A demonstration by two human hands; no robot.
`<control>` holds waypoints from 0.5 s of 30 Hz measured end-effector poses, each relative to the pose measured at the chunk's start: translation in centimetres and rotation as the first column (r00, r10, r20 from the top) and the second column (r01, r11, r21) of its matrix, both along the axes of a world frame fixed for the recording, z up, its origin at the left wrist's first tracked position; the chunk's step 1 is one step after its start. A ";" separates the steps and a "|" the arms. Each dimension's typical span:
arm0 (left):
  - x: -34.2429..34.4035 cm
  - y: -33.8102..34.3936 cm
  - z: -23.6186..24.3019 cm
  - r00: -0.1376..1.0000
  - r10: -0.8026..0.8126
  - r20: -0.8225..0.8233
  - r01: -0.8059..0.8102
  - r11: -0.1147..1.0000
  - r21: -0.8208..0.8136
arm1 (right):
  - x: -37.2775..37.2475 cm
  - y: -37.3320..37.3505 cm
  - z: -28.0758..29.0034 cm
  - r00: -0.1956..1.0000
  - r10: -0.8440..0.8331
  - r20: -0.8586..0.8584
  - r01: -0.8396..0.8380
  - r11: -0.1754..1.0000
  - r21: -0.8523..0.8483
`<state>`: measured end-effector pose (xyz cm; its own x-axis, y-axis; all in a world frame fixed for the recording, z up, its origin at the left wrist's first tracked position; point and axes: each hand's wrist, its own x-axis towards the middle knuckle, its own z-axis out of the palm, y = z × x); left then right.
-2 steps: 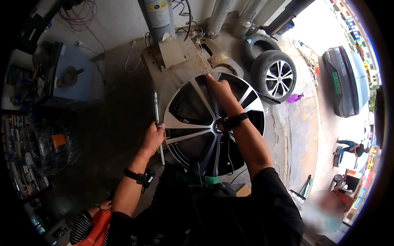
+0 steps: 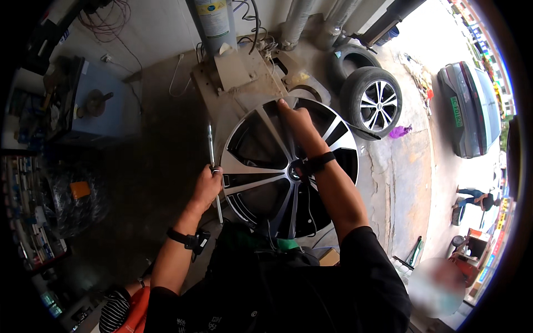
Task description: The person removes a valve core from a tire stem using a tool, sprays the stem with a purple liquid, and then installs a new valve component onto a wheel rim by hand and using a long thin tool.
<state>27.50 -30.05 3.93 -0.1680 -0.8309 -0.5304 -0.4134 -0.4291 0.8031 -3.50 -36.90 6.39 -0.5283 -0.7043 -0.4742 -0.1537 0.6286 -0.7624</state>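
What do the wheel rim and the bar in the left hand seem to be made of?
Rim: likely cast alloy, with bright machined spoke faces and glossy black pockets. Bar, gripped by the left hand: probably steel, thin, grey and shiny. The right hand rests on the rim's far edge.
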 end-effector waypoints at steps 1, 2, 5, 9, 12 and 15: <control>-0.2 0.0 0.1 1.000 0.003 0.002 -0.003 1.000 0.003 | -0.3 -0.3 -0.8 1.000 0.015 -0.021 -0.015 1.000 0.011; -0.3 -0.1 0.1 1.000 0.004 0.004 -0.004 1.000 0.006 | -0.7 -0.5 -1.7 0.999 0.030 -0.042 -0.029 0.999 0.022; 0.1 0.0 0.4 0.999 0.003 0.033 -0.003 1.000 0.002 | -0.1 -0.7 -0.1 0.997 0.077 0.031 -0.080 0.991 0.105; -0.2 0.0 0.4 0.999 -0.017 0.035 0.018 0.999 -0.038 | -0.2 -0.8 -1.2 0.996 0.079 -0.050 -0.079 0.997 0.008; 0.4 0.2 -0.1 0.997 0.030 -0.064 -0.032 0.999 -0.024 | -1.9 0.2 0.4 0.974 0.226 0.035 -0.228 0.964 0.137; 0.9 -0.3 -0.4 0.992 0.018 -0.125 -0.014 0.999 0.032 | -5.4 4.2 0.4 0.988 0.129 -0.080 -0.137 0.985 -0.107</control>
